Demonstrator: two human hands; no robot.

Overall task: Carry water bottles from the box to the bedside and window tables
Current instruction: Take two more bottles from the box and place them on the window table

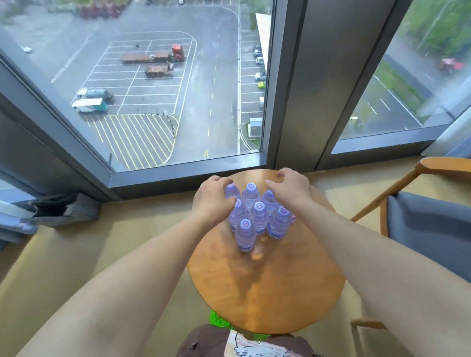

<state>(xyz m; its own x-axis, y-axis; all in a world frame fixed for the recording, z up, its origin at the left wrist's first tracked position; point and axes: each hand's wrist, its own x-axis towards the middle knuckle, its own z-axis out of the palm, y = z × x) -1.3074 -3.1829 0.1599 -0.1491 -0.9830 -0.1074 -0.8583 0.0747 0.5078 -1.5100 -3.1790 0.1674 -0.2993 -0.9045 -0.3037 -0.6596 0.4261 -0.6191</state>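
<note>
Head view: 7 bottles cluster on round table, between both hands' loosely curled fingers, grip unclear.

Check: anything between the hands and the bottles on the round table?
Nothing visible. The left hand and right hand already flank the far bottles on the table, apparently touching them.

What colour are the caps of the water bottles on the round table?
Pale purple caps, each with a white swirl mark, seen in the head view.
</note>
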